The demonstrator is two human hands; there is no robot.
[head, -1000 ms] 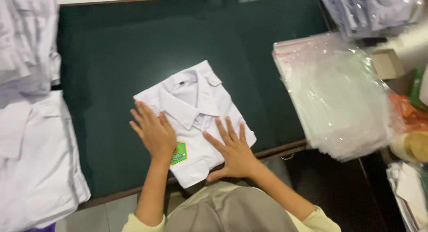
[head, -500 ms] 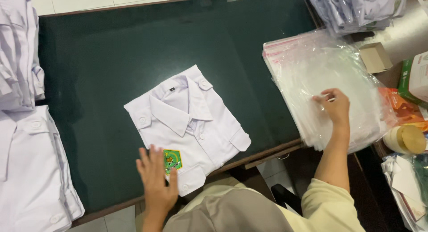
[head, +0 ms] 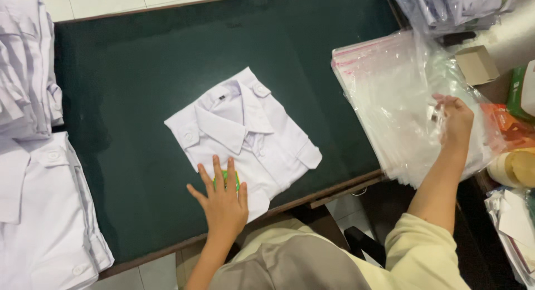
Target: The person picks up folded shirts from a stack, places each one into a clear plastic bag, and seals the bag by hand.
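A folded white shirt [head: 245,131] with a collar and a green badge lies in the middle of the dark green table [head: 128,100]. My left hand [head: 224,201] rests flat on the shirt's near edge, fingers spread over the badge. My right hand [head: 456,120] is off to the right, on a stack of clear plastic bags [head: 390,100], with its fingers pinching the top bag.
Piles of white shirts [head: 33,201] cover the table's left side. Bagged shirts [head: 446,5] lie at the top right. A small cardboard box [head: 476,64], orange packets [head: 510,125] and a tape roll [head: 515,167] sit at the right edge.
My right hand left the shirt and reached right to the plastic bags. My left hand slid down to the shirt's near edge, over the badge.
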